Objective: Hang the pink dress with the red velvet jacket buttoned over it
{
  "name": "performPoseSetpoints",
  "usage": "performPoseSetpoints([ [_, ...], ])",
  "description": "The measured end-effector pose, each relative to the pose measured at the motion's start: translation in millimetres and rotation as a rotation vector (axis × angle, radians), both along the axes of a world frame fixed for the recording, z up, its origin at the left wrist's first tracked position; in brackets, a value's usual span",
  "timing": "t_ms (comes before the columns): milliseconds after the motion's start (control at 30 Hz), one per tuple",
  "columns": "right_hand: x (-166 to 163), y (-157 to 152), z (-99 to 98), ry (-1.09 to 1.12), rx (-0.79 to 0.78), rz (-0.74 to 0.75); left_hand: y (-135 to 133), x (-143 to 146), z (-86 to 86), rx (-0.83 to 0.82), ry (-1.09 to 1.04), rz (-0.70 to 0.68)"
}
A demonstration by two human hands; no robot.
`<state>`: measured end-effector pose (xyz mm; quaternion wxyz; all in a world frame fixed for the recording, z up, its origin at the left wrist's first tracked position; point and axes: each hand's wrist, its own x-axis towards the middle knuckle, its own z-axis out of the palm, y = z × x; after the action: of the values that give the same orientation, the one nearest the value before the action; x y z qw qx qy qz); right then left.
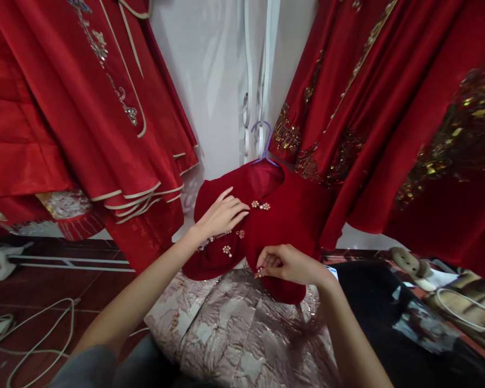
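A dark red velvet vest (291, 215) hangs in front of me on a purple hanger (263, 148). Jewelled flower clasps join its neckline (261, 205), while its front hangs apart below. My left hand (223, 214) lies on the vest's left part with its fingers stretched out. On the lower right front edge, my right hand (285, 264) pinches a small jewelled clasp (259, 272) between thumb and fingertips. Another flower clasp (227, 250) shows on the left panel below my left hand. A pale pink brocade fabric (242, 323) spreads beneath the vest.
Red embroidered garments hang at the left (117, 134) and at the right (372, 134). A white cable (70, 323) coils on the tiled floor. Sandals (412, 267) and a clear plastic bag (426, 326) lie at the right, by a black cloth (367, 302).
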<state>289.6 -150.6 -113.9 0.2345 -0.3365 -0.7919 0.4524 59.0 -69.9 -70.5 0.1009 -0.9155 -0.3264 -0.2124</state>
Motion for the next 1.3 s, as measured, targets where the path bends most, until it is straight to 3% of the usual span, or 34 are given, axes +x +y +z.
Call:
performPoseSetpoints([
  [267,10.9,-3.6,3.0,-0.029,-0.036,0.034,18.6,40.5,-4.2,0.22,-0.048,0.027],
  [367,16.0,-4.0,5.2,-0.049,-0.022,0.02,22.6,44.0,-0.5,0.222,-0.017,0.034],
  [533,22.7,-8.6,11.6,-0.065,-0.021,0.035,28.5,42.8,6.5,0.165,0.035,-0.067],
  [767,23.3,-12.1,16.3,-0.155,-0.026,0.079,33.9,52.1,14.0,0.305,0.186,-0.077],
  [1000,21.5,-9.7,18.2,-0.091,0.041,-0.067,36.0,51.7,22.9,0.131,0.084,-0.146],
  [1100,19.8,-9.6,18.6,-0.102,0.031,-0.061,37.9,51.1,26.9,0.071,0.081,-0.14],
  [1300,19.5,-8.6,16.1,-0.109,0.018,-0.062,40.2,55.5,27.0,0.167,0.178,-0.083],
])
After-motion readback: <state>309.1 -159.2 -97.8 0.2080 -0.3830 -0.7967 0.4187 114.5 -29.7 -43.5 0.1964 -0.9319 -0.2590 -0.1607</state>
